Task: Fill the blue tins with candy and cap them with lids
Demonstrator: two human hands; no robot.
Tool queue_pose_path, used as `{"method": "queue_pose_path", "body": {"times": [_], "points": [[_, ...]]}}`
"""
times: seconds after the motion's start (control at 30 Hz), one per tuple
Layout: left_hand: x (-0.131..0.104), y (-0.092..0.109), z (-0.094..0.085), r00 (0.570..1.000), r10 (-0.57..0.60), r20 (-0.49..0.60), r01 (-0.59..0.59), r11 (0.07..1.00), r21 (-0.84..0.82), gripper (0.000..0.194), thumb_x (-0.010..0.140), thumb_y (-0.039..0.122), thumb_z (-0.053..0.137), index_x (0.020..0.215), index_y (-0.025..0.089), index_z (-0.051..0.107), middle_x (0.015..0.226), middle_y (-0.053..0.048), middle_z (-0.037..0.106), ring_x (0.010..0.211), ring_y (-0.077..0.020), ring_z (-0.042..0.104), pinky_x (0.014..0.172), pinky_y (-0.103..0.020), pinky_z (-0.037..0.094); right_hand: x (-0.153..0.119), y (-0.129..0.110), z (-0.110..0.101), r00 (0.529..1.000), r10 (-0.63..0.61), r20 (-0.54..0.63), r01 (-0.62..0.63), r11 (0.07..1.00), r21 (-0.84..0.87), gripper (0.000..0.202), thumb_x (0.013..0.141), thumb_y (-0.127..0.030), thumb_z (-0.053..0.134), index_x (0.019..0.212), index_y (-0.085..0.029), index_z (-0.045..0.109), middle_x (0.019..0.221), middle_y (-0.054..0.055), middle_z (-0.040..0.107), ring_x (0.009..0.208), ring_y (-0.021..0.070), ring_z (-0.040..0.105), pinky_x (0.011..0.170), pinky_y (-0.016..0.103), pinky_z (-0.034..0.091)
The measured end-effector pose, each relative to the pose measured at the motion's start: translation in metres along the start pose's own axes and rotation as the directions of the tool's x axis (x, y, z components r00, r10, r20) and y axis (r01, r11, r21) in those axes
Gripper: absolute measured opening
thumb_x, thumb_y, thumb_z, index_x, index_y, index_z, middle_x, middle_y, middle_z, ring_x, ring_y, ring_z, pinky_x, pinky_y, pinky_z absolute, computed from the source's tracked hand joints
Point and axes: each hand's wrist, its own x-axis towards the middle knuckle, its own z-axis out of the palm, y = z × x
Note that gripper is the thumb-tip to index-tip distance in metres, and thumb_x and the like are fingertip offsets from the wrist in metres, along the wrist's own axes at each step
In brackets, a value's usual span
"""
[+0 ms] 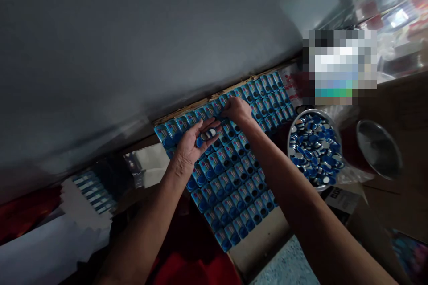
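My left hand [191,143] is turned palm up, cupping several small round blue and silver discs [209,134]. Just beyond it, my right hand [236,109] is closed in a pinch over the rows of blue printed cards [230,207]; whatever its fingertips hold is hidden. The cards lie side by side in slanting rows, each with a round spot at its lower end. Some spots look bright blue, mostly toward the left, while others are dark. Right of my right forearm stands a round metal bowl [313,111] heaped with loose blue and silver discs [314,149].
A grey wall [133,40] rises behind the cards. Beside the disc bowl is a tilted metal container [381,149]. White sheets [50,249] and stacked pale strips [95,193] sit at lower left. Something red [194,269] is below the cards.
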Motion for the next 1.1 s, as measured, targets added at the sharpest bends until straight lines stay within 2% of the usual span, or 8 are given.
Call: {"method": "queue_pose_path", "body": {"times": [0.13,0.27,0.4,0.5,0.63,0.77,0.97,1.1], "points": [[-0.003,0.000,0.000,1.000,0.015,-0.013,-0.015,1.000,-0.020,0.035,0.100,0.032,0.054,0.121,0.009,0.069,0.120,-0.018,0.074,0.119,-0.0308,0.068,0.103,-0.049,0.056,0.004,-0.009,-0.011,0.999,0.036,0.028,-0.034,0.996,-0.081,0.026,0.066,-0.031,0.087,0.087,-0.025,0.073,0.099,0.007,0.074,0.097,0.0264,0.068,0.081,0.034,0.051],[-0.013,-0.001,-0.003,0.998,0.005,-0.058,-0.006,1.000,-0.025,0.034,0.100,0.032,0.053,0.119,0.009,0.069,0.116,-0.019,0.075,0.116,-0.0306,0.069,0.102,-0.049,0.057,-0.034,-0.009,-0.012,0.990,-0.108,-0.088,0.115,0.991,0.075,0.013,0.079,-0.030,0.076,0.090,-0.024,0.075,0.090,0.003,0.074,0.087,0.0209,0.067,0.077,0.029,0.048],[-0.018,-0.002,-0.009,0.999,-0.010,-0.031,0.010,1.000,-0.011,0.027,0.097,0.030,0.057,0.110,0.011,0.071,0.106,-0.016,0.077,0.106,-0.0277,0.073,0.100,-0.048,0.058,-0.089,0.001,0.001,0.871,-0.459,-0.173,0.490,0.789,0.370,0.018,0.084,-0.028,0.073,0.101,-0.025,0.079,0.092,0.001,0.071,0.082,0.0154,0.064,0.077,0.024,0.047],[-0.018,-0.006,-0.012,0.997,-0.052,-0.053,0.053,0.998,0.017,0.020,0.096,0.026,0.059,0.098,0.012,0.072,0.090,-0.011,0.077,0.089,-0.0231,0.075,0.098,-0.047,0.059,-0.110,0.008,0.010,0.791,-0.604,-0.092,0.569,0.672,0.474,0.025,0.080,-0.021,0.077,0.104,-0.028,0.081,0.099,0.002,0.070,0.086,0.0148,0.065,0.081,0.023,0.048],[-0.018,-0.015,-0.011,0.995,-0.057,-0.079,0.060,0.997,0.045,0.014,0.093,0.021,0.061,0.088,0.012,0.071,0.090,-0.009,0.076,0.081,-0.0211,0.073,0.099,-0.053,0.059,-0.108,0.017,0.022,0.883,-0.468,0.002,0.375,0.709,0.597,0.025,0.074,-0.023,0.081,0.099,-0.026,0.081,0.087,-0.001,0.072,0.078,0.0149,0.067,0.075,0.024,0.050],[-0.014,-0.019,-0.007,0.994,-0.046,-0.102,0.055,0.995,0.085,0.018,0.094,0.018,0.057,0.091,0.011,0.073,0.092,-0.010,0.077,0.090,-0.0203,0.073,0.101,-0.046,0.058,-0.103,0.020,0.031,0.932,-0.348,0.101,0.143,0.609,0.780,0.022,0.069,-0.028,0.082,0.087,-0.019,0.075,0.081,0.000,0.074,0.074,0.0163,0.069,0.069,0.025,0.053],[-0.006,-0.013,-0.002,0.996,-0.017,-0.091,0.028,0.993,0.118,0.028,0.083,-0.001,0.054,0.095,0.011,0.077,0.096,-0.007,0.077,0.096,-0.0164,0.071,0.102,-0.033,0.057,-0.105,0.009,0.024,0.927,-0.364,-0.089,0.341,0.722,0.602,0.028,0.064,-0.023,0.081,0.091,-0.021,0.076,0.082,-0.002,0.069,0.071,0.0124,0.061,0.068,0.023,0.047],[-0.011,-0.008,-0.008,0.997,-0.026,-0.074,0.038,0.983,0.178,0.026,0.082,0.005,0.062,0.102,0.012,0.078,0.102,-0.007,0.076,0.091,-0.0165,0.070,0.097,-0.035,0.060,-0.101,0.014,0.027,0.953,-0.300,0.039,0.180,0.666,0.724,0.022,0.061,-0.027,0.083,0.077,-0.018,0.070,0.071,-0.002,0.066,0.065,0.0135,0.060,0.062,0.024,0.046]]}}
